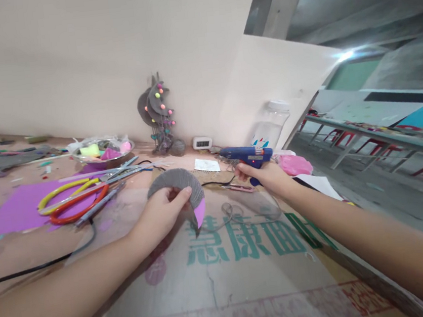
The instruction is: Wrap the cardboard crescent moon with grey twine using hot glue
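My left hand (174,203) pinches a crescent moon (173,179) between thumb and fingers. Grey yarn wraps most of the crescent, and its lower tip shows bare purple. In my right hand (257,171) is a blue hot glue gun (247,153), its nozzle pointing left and a small red light lit on its side. The glue gun is apart from the crescent, a little above and to the right. A loose strand of grey yarn (227,215) trails over the printed sheet (166,296) below the crescent.
Scissors with yellow and red handles (79,204) lie left on purple sheets (7,207). Behind them stands a metal bowl (105,163) of craft pieces. A grey moon ornament (157,108), a white timer (202,143) and a clear jar (270,123) are by the wall. A cable crosses the left side.
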`<state>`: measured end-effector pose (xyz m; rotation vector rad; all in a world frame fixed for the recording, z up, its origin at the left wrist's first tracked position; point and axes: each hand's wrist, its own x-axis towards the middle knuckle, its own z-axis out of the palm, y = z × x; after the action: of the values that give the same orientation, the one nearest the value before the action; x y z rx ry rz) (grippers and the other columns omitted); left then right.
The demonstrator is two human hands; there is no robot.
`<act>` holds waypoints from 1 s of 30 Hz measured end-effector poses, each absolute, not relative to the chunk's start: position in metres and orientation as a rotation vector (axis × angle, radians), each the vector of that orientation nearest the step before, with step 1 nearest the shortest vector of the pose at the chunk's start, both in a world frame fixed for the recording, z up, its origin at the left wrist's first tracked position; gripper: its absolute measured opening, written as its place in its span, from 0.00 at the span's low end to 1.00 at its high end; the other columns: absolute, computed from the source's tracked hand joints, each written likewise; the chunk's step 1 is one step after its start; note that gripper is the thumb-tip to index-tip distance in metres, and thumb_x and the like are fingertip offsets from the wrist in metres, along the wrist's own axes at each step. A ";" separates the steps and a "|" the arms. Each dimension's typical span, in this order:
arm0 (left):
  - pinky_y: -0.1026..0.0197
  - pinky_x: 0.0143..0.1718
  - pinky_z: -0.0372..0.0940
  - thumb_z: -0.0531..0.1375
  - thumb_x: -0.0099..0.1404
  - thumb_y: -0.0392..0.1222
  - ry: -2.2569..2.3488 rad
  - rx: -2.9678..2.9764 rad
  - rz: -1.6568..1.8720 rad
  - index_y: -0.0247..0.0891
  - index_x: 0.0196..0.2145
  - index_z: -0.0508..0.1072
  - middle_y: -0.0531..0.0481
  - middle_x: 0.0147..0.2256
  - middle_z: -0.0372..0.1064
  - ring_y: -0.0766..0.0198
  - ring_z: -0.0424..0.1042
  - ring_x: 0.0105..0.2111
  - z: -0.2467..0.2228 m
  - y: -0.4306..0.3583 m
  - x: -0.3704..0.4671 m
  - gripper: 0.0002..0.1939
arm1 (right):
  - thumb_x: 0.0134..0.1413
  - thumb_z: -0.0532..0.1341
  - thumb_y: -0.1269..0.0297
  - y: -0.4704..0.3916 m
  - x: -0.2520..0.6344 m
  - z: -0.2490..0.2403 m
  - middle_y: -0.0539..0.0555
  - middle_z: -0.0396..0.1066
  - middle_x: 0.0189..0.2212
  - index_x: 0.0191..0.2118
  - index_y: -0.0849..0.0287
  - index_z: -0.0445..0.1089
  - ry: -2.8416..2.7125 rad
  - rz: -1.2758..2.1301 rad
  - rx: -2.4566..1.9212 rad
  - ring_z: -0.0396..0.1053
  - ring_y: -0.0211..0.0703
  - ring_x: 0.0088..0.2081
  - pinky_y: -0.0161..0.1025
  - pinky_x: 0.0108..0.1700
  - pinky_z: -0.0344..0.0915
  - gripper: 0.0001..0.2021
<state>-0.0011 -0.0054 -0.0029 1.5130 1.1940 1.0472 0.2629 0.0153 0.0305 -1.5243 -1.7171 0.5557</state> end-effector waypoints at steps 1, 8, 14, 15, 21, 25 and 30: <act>0.63 0.27 0.61 0.56 0.57 0.55 1.197 1.495 1.052 0.38 0.21 0.67 0.50 0.22 0.70 0.61 0.69 0.26 -0.003 -0.006 -0.001 0.18 | 0.52 0.58 0.49 0.003 0.260 0.031 0.56 0.75 0.29 0.29 0.61 0.72 -1.751 0.554 -1.509 0.72 0.43 0.30 0.38 0.35 0.69 0.18; 0.62 0.25 0.58 0.55 0.57 0.55 1.355 1.628 0.952 0.38 0.20 0.67 0.50 0.22 0.69 0.61 0.68 0.24 0.007 -0.009 -0.002 0.19 | 0.50 0.62 0.54 -0.058 0.234 0.021 0.55 0.75 0.31 0.33 0.57 0.72 -1.970 0.606 -1.298 0.73 0.48 0.37 0.42 0.38 0.70 0.12; 0.62 0.30 0.59 0.53 0.58 0.58 1.398 1.741 0.907 0.37 0.23 0.69 0.51 0.24 0.71 0.59 0.69 0.28 0.005 -0.006 -0.003 0.21 | 0.49 0.63 0.54 -0.060 0.231 0.011 0.52 0.70 0.25 0.28 0.58 0.68 -2.065 0.720 -1.241 0.68 0.40 0.28 0.35 0.30 0.65 0.12; 0.62 0.30 0.59 0.52 0.58 0.58 1.411 1.748 0.883 0.37 0.23 0.69 0.50 0.24 0.71 0.59 0.70 0.29 0.005 -0.006 -0.003 0.21 | 0.49 0.63 0.54 -0.059 0.232 0.009 0.51 0.69 0.25 0.28 0.58 0.67 -2.065 0.714 -1.261 0.68 0.39 0.28 0.35 0.30 0.64 0.12; 0.61 0.31 0.59 0.52 0.58 0.58 1.456 1.784 0.835 0.37 0.24 0.70 0.49 0.25 0.73 0.57 0.71 0.29 0.006 -0.007 -0.004 0.21 | 0.49 0.63 0.54 -0.058 0.232 0.004 0.51 0.68 0.27 0.30 0.57 0.67 -2.070 0.705 -1.300 0.67 0.40 0.31 0.37 0.33 0.65 0.11; 0.60 0.32 0.59 0.52 0.58 0.56 1.426 1.774 0.864 0.37 0.25 0.70 0.49 0.27 0.74 0.57 0.71 0.30 0.005 -0.007 -0.004 0.19 | 0.50 0.63 0.55 -0.058 0.231 0.005 0.52 0.70 0.29 0.31 0.58 0.68 -2.115 0.686 -1.320 0.67 0.40 0.32 0.37 0.35 0.64 0.11; 0.60 0.33 0.60 0.52 0.58 0.57 1.429 1.756 0.851 0.38 0.25 0.71 0.49 0.27 0.74 0.57 0.71 0.30 0.005 -0.008 -0.004 0.19 | 0.50 0.63 0.56 -0.056 0.231 0.004 0.49 0.66 0.25 0.28 0.58 0.67 -2.168 0.548 -1.309 0.64 0.37 0.28 0.35 0.31 0.60 0.11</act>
<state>-0.0039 -0.0078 0.0049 1.7557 1.4292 0.8512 0.2310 -0.0562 0.0036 -1.3085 -2.1684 0.5484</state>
